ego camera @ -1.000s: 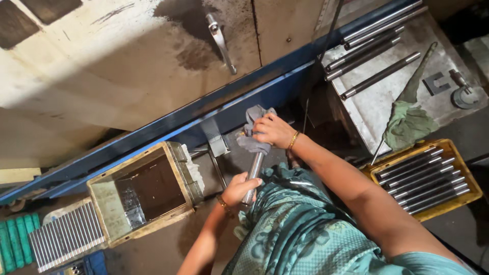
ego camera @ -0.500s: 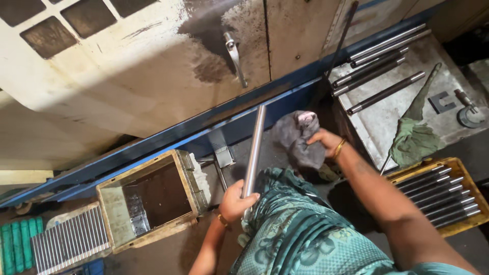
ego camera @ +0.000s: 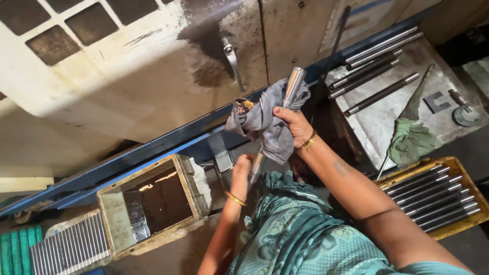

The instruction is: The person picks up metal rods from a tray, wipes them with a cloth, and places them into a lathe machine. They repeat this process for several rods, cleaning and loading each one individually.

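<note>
A long shiny metal rod (ego camera: 294,84) stands nearly upright in the middle of the view. My left hand (ego camera: 243,169) grips its lower end. My right hand (ego camera: 294,126) clutches a grey cloth (ego camera: 265,125) that is wrapped around the rod's middle, with the bright tip sticking out above it. Both wrists wear gold bangles. A teal patterned garment fills the view below my arms.
A yellow tray (ego camera: 461,224) of several rods sits at the right. More rods (ego camera: 379,58) and a green rag (ego camera: 410,140) lie on a grey bench. An open box of dark liquid (ego camera: 153,203) sits at the lower left, behind it a machine door with a handle (ego camera: 232,61).
My right hand has moved the grey cloth from off to the right back onto the rod, wrapping its middle. The rod has tilted slightly, and my left hand stays on its lower end.
</note>
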